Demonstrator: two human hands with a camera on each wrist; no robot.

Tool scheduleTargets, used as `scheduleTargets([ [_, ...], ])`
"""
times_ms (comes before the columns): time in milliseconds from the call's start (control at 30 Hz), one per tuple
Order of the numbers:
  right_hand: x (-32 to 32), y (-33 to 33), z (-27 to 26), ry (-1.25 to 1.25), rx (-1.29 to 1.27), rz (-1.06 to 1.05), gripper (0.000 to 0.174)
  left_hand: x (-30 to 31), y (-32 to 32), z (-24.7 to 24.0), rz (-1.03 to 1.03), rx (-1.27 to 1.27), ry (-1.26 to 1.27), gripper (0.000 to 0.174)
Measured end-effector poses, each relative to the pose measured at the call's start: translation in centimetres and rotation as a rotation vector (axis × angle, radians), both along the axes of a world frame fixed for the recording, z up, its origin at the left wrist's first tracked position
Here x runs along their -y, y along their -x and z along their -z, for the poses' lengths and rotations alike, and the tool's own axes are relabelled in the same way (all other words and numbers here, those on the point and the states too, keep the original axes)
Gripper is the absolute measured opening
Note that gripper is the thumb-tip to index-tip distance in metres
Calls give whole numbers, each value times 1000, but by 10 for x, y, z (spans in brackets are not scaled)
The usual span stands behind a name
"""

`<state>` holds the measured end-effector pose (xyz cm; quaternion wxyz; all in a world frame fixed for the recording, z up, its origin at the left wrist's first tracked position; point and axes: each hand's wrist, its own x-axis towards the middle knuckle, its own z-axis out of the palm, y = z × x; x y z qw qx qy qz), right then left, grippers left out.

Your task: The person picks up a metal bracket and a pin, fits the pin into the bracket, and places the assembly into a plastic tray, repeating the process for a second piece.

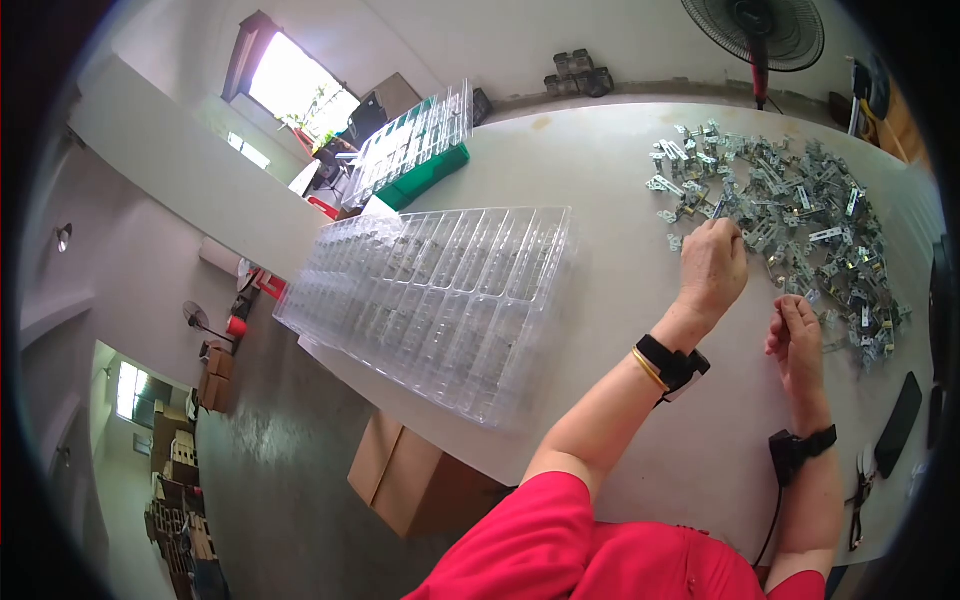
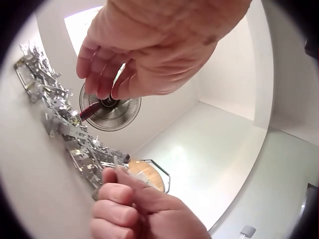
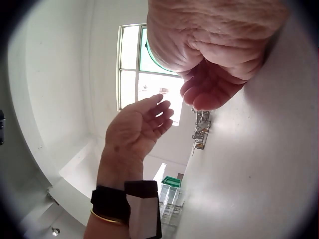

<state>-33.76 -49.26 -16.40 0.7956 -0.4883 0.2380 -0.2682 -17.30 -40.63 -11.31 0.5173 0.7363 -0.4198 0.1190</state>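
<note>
Beside the near-left edge of a pile of small metal hardware pieces (image 1: 800, 205), my left hand (image 1: 714, 262) hovers with its fingers loosely bent. The right wrist view shows this left hand (image 3: 133, 127) from the palm side, fingers apart and nothing visible between them. My right hand (image 1: 797, 345) is nearer my body, by the pile's lower edge. Seen in the left wrist view, its thumb and forefinger pinch a small metal piece (image 2: 116, 161), mostly hidden by the fingertips, while the other fingers curl in. The pieces are silvery, with some brass-coloured parts.
Clear plastic compartment trays (image 1: 440, 300) lie stacked on the white table (image 1: 610, 330) to the left. Behind them, more trays top a green crate (image 1: 425, 175). A black oblong object (image 1: 898, 425) and pliers (image 1: 862, 485) lie at right. A fan (image 1: 755, 30) stands beyond the table.
</note>
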Motion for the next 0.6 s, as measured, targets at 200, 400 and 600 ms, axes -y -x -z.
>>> scheduleTargets([
  [200,-1,1,-2,-5,-10,7,16,-13,5,-25,4,30,-6,7],
  [400,-2,0,-5,-1,-4,7,15,-11,-24,-65,30,6,7,11],
  [600,-2,1,-3,-3,23,12,15,-24,-90,-103,40,-113,-175,20],
])
